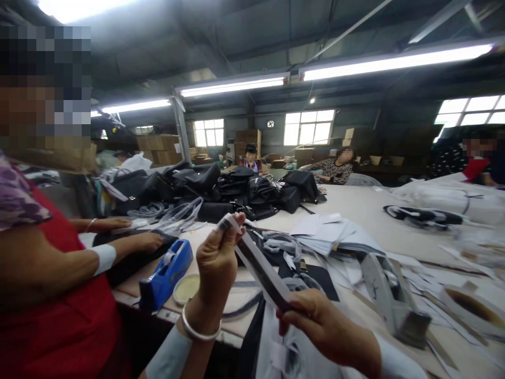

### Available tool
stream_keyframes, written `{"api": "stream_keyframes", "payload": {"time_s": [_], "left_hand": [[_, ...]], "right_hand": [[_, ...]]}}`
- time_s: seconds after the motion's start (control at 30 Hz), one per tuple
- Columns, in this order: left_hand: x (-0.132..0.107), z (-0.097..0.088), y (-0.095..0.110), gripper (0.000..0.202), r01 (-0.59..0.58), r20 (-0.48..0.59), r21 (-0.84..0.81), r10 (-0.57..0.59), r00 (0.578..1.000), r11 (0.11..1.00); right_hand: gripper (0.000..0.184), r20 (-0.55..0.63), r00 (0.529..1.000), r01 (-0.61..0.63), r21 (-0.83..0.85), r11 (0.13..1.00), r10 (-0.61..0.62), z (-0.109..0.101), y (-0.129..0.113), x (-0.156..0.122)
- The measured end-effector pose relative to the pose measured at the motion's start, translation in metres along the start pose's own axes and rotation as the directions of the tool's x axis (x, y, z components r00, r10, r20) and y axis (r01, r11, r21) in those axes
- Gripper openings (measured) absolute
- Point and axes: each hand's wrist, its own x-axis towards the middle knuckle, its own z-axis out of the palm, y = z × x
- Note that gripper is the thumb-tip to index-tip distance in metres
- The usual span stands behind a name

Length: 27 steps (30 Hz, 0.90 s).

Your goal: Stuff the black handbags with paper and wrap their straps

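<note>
My left hand, a silver bangle at its wrist, pinches the upper end of a dark strap partly covered by a pale, thin wrapping. The lower end sits between the thumb and fingers of my right hand. Between them the strap slants down to the right, held taut above the table. Below it lie black bag pieces and straps in clear plastic. A blue tape dispenser and a round pale-yellow dish or roll stand left of my left hand.
A grey tape dispenser and a large tape roll stand at right, near stacked white sheets. Black bags are heaped behind. On the left, a co-worker in a red apron rests both hands on black material. Other people sit farther back.
</note>
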Motion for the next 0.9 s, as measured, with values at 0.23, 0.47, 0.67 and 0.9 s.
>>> {"api": "stream_keyframes", "payload": {"time_s": [0.23, 0.47, 0.67, 0.9], "left_hand": [[-0.003, -0.012, 0.015, 0.020, 0.169, 0.150, -0.127, -0.150, 0.977, 0.977], [-0.028, -0.004, 0.016, 0.028, 0.543, 0.319, 0.029, -0.523, 0.791, 0.839], [-0.080, 0.016, -0.013, 0.033, 0.635, 0.399, 0.237, -0.670, 0.626, 0.735], [-0.093, 0.012, -0.023, 0.027, 0.346, 0.564, 0.471, -0.578, 0.589, 0.812]], "right_hand": [[0.028, -0.223, 0.974, -0.091, -0.201, 0.975, 0.045, -0.038, 0.017, -0.011], [0.036, -0.624, 0.777, -0.315, -0.499, 0.807, -0.082, -0.096, 0.027, 0.010], [0.040, -0.282, 0.921, -0.280, 0.007, 0.960, 0.270, -0.049, -0.018, 0.015], [0.028, -0.293, 0.933, -0.225, -0.018, 0.974, 0.210, -0.034, -0.016, 0.001]]}}
